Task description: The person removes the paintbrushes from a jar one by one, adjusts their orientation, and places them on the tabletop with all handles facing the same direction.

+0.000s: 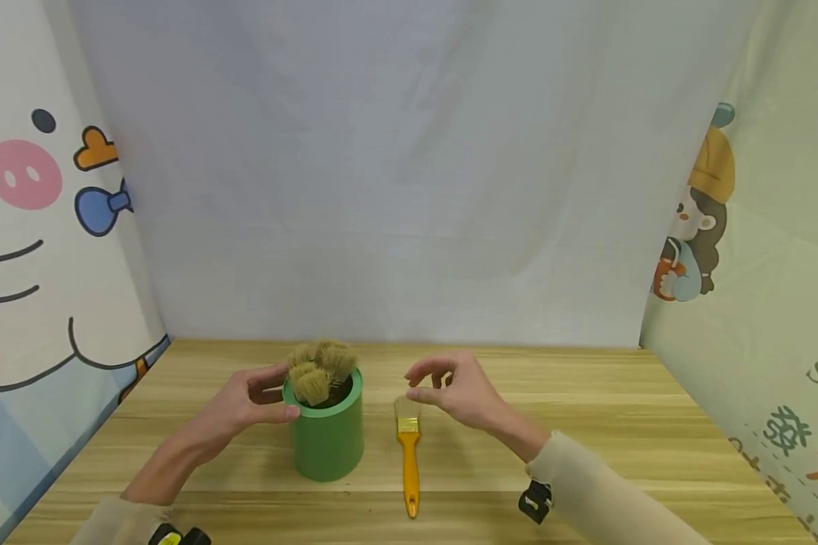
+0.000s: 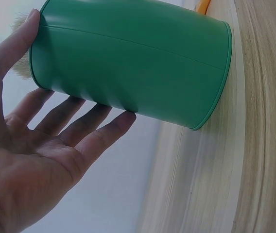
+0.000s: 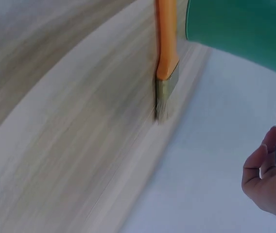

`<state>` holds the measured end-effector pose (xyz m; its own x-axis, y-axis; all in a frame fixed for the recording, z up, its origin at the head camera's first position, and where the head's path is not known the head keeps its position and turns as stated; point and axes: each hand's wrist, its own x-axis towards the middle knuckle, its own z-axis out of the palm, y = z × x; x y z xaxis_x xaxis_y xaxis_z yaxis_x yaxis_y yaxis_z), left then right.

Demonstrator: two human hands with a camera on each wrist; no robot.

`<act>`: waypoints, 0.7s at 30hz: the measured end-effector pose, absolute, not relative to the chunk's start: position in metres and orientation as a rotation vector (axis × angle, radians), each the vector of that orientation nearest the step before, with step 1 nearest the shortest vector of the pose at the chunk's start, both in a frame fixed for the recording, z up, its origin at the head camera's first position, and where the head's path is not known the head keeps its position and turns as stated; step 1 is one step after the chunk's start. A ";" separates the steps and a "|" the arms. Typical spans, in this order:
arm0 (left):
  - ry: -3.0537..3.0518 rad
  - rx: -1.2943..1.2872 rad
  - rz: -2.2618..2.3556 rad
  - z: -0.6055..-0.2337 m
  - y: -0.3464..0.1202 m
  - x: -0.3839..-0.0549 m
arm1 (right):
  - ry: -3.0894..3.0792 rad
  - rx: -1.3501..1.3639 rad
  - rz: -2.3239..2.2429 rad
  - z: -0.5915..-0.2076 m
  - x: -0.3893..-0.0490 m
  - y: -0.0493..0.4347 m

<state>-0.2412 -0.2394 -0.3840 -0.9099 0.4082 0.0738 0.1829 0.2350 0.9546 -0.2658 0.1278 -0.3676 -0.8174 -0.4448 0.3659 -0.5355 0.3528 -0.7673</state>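
A green cylindrical cup point(image 1: 329, 446) stands upright on the table, with tan bristle heads point(image 1: 311, 381) of several brushes poking out of its top. My left hand point(image 1: 226, 412) holds the cup from its left side, thumb at the rim and fingertips against the wall, as the left wrist view shows. To the right of the cup lies a flat paintbrush point(image 1: 410, 473) with an orange handle, its pale bristles pointing away from me. Just above and right of those bristles hovers my right hand point(image 1: 469, 395), its fingers loosely bent and nothing held between them.
Both brush and cup rest on a light wood-grain table point(image 1: 572, 469). Behind it hangs a plain pale cloth point(image 1: 409, 166). Printed cloths with cartoon figures flank the left point(image 1: 34, 288) and right point(image 1: 757, 303) sides.
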 end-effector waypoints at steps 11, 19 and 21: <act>2.321 0.552 1.741 -0.385 -0.238 -0.243 | -2.443 0.924 1.508 -0.370 -0.251 0.107; 2.311 0.557 1.747 -0.388 -0.239 -0.247 | -2.422 0.933 1.598 -0.372 -0.251 0.094; 2.302 0.552 1.751 -0.389 -0.239 -0.248 | -2.408 0.939 1.604 -0.372 -0.251 0.089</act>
<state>-0.2477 -0.2392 -0.3886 -0.9109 0.4069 0.0679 0.1740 0.2298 0.9576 -0.2511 0.0894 -0.3717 -0.8050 -0.4349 0.4035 -0.5399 0.2551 -0.8021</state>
